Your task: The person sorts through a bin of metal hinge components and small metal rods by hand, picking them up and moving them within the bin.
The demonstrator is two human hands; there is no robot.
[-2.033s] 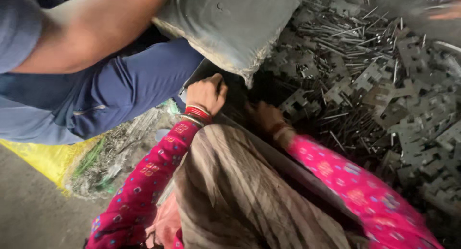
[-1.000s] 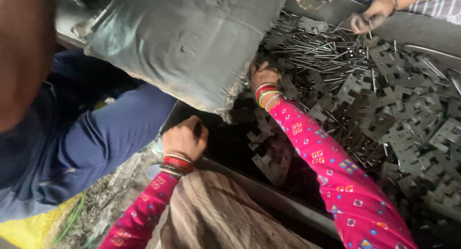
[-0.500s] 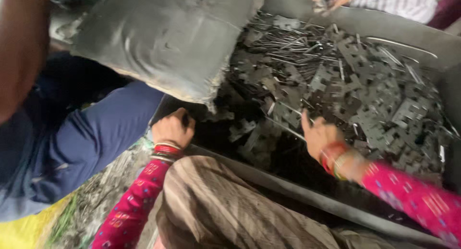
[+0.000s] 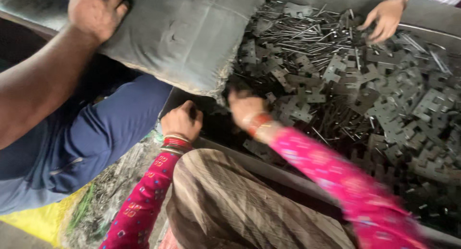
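Left hand curled over the near tray rim, right hand blurred, grip unclear, beside grey sack, over metal brackets.

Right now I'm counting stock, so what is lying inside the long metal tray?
The metal tray holds a heap of flat notched metal plates mixed with thin rods. The grey sack covers its near-left end, and the pile hides the tray floor.
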